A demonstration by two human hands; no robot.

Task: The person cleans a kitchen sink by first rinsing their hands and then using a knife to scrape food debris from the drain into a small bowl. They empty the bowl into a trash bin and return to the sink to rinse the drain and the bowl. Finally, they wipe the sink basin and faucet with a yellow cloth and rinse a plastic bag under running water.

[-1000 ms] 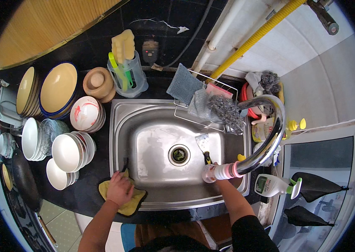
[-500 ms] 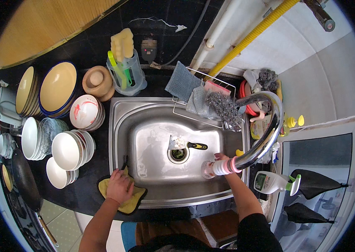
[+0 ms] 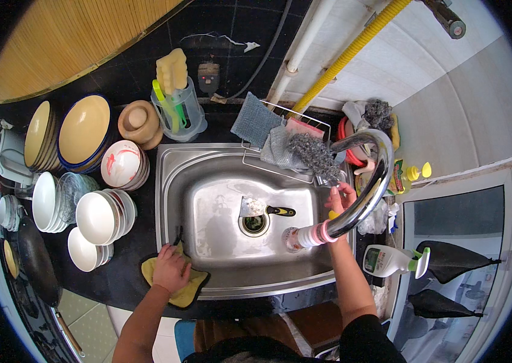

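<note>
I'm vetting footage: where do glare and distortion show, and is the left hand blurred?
Head view: glare streaks the silver steel sink and the curved chrome faucet; head view: the yellow wood panel bows along its edge near the picture's rim; head view: the left hand on the dark-edged yellow cloth looks fairly sharp.

The left grip [image 3: 172, 267] rests on a yellow cloth [image 3: 190, 289], the right grip [image 3: 342, 199] near steel wool [image 3: 311, 155].
</note>
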